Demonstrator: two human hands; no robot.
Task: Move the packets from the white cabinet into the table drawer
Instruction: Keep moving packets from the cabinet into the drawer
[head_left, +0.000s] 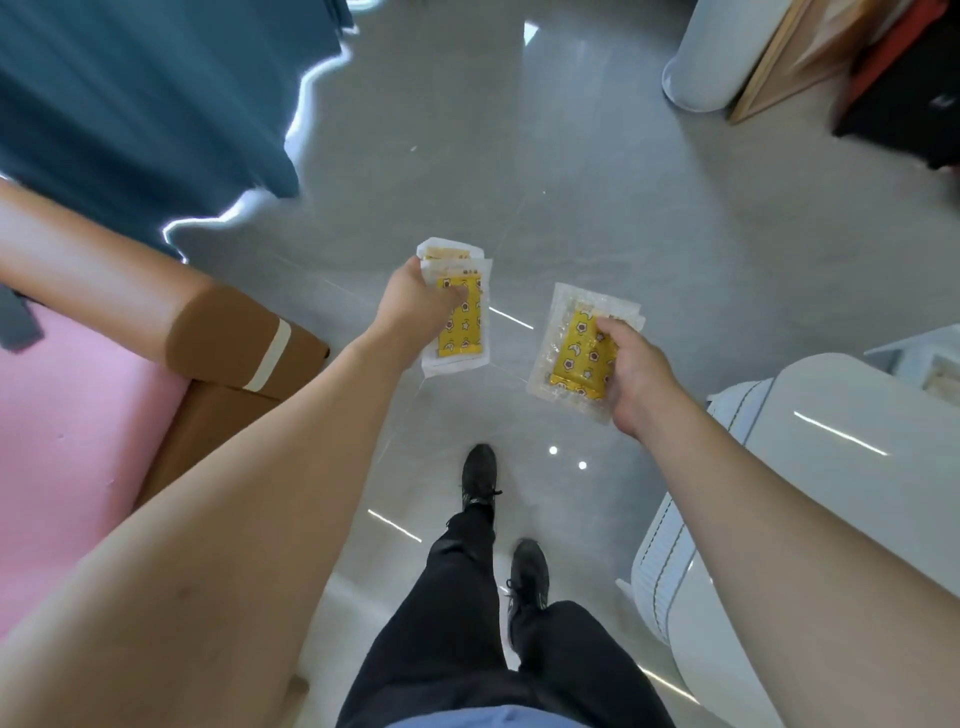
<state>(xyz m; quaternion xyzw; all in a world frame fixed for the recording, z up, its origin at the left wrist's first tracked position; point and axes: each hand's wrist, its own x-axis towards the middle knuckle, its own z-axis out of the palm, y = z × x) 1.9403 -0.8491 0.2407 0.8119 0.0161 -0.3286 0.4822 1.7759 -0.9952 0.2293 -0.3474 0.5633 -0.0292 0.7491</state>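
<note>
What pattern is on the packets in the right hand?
Yellow with small star and moon shapes, inside clear wrapping: the packets in the right hand, head view.

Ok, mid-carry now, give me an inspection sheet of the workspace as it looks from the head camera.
Surface: glossy grey floor; no table or drawer in view.
Job's things: yellow patterned packets in clear wrap, left packets and right packets, both held in the air above the floor.
Clutter: nothing seen on the floor.
Hands: left hand grips its packets; right hand grips its packets.
Cables: nothing seen.
Surroundings: brown bed frame with pink mattress at left, teal curtain beyond it, white furniture at right; person's black shoes mid-stride.
</note>
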